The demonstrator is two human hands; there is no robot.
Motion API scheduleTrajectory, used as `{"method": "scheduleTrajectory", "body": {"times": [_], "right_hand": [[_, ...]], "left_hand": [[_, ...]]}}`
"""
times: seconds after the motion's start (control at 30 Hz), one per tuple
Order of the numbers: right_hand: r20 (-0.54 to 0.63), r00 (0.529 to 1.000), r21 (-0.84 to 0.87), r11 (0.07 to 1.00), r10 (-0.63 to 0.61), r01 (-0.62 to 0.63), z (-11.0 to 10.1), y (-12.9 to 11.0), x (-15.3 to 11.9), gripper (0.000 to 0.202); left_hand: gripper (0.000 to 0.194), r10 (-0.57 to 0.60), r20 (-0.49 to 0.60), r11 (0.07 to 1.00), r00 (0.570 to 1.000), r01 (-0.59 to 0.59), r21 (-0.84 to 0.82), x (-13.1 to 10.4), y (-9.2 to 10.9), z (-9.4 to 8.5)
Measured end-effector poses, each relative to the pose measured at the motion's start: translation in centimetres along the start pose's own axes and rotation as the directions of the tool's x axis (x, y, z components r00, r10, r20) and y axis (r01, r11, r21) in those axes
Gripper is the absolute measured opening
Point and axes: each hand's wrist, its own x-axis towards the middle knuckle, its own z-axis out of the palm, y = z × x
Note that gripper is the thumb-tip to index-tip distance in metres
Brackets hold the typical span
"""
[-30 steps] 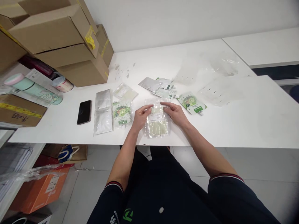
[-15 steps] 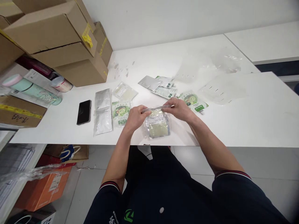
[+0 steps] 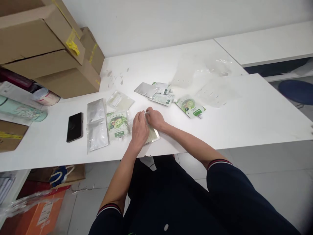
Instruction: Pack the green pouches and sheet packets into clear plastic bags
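Fingers, head view: those of the left hand (image 3: 140,131) are drawn together and bent down over the packet; those of the right hand (image 3: 155,119) curl inward, tips close to the left ones. Whether either pinches the packet or its film cannot be told — the hands hide it.
Pale green packet (image 3: 154,136): flat on the worktop (image 3: 234,127) near the front edge, mostly covered, one lower corner showing.
Lying to the left: two silver pouches (image 3: 97,135) end to end, a green-printed pouch (image 3: 117,124) beside them, a labelled clear packet (image 3: 120,100) just behind.
Lying to the right: a lone silver pouch (image 3: 145,89) overlapping printed pouches (image 3: 161,99), a fruit-printed pouch (image 3: 190,107), slit clear bags (image 3: 210,94) beyond.
Progress: seemingly partway — the left group looks neatly laid out, the right loosely; handling of the covered packet appears unfinished.
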Motion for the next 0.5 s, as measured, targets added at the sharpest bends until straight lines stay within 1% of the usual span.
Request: {"method": "scheduleTrajectory", "body": {"times": [0.07, 0.13, 0.2, 0.27, 0.33, 0.37, 0.4, 0.43, 0.47, 0.5], "right_hand": [[0.019, 0.999, -0.065, 0.997, -0.042, 0.043, -0.2, -0.2, 0.5, 0.022], [0.018, 0.996, -0.148, 0.985, -0.087, 0.089, -0.9, 0.1, 0.9, 0.018], [-0.015, 0.993, -0.205, 0.972, -0.117, 0.111, -2.7, 0.9, 1.0, 0.021], [-0.077, 0.99, -0.226, 0.969, -0.121, 0.101, -5.5, 2.7, 0.6, 0.027], [-0.187, 0.981, -0.238, 0.971, -0.053, 0.007, -9.1, 5.8, 0.0, 0.034], [-0.267, 0.964, -0.253, 0.964, 0.012, -0.082, -11.0, 7.7, -0.4, 0.037], [-0.383, 0.917, -0.271, 0.936, 0.11, -0.226, -12.7, 9.9, -0.8, 0.039], [-0.453, 0.867, -0.283, 0.889, 0.208, -0.361, -14.1, 12.1, -1.2, 0.046], [-0.483, 0.82, -0.29, 0.828, 0.307, -0.481, -15.4, 14.2, -1.5, 0.056], [-0.469, 0.784, -0.289, 0.769, 0.406, -0.571, -16.3, 16.2, -1.8, 0.061]], "left_hand": [[0.05, 0.043, 0.036, 0.998, 0.998, -0.041, -0.051, -0.4, -0.3, 1.2], [0.052, 0.073, 0.08, 0.997, 0.994, -0.075, 0.018, -0.7, -1.0, 2.1], [0.051, 0.103, 0.133, 0.983, 0.986, -0.121, 0.134, -1.0, -1.7, 2.5], [0.049, 0.133, 0.188, 0.962, 0.973, -0.173, 0.212, -1.0, -2.3, 2.4], [0.048, 0.159, 0.223, 0.944, 0.962, -0.214, 0.252, -1.0, -2.6, 2.1], [0.047, 0.17, 0.233, 0.937, 0.958, -0.23, 0.263, -1.0, -2.7, 1.9], [0.047, 0.178, 0.241, 0.932, 0.954, -0.242, 0.269, -0.9, -2.8, 1.7], [0.047, 0.186, 0.244, 0.929, 0.952, -0.251, 0.272, -0.9, -2.8, 1.6], [0.047, 0.192, 0.246, 0.927, 0.95, -0.258, 0.274, -0.8, -2.9, 1.6], [0.047, 0.196, 0.245, 0.925, 0.95, -0.262, 0.276, -0.8, -2.9, 1.6]]}}
